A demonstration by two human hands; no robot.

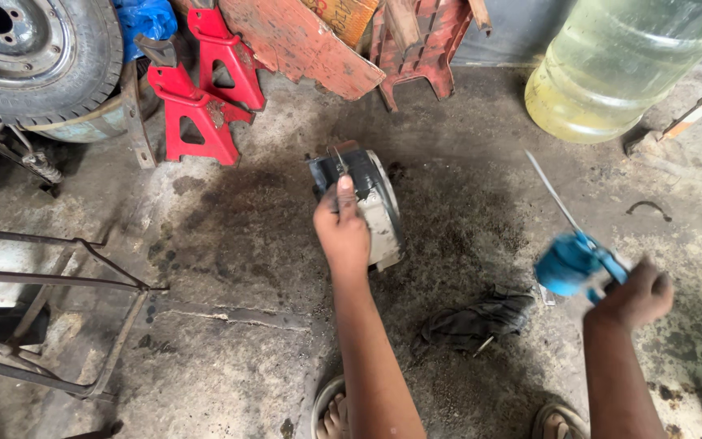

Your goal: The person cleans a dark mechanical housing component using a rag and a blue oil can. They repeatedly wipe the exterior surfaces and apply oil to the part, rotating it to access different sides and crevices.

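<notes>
The left hand [341, 232] grips a greasy drum [365, 203] on the floor. At 3 o'clock, the right hand [635, 297] grips a blue oil can [572, 262], spout up, no oil on the drum yet.

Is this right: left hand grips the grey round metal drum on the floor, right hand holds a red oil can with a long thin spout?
Not quite: the oil can with the long thin spout is blue, not red, as the head view shows. The rest stands: the left hand grips the grey round metal drum on the floor, and the right hand holds the can.
</notes>
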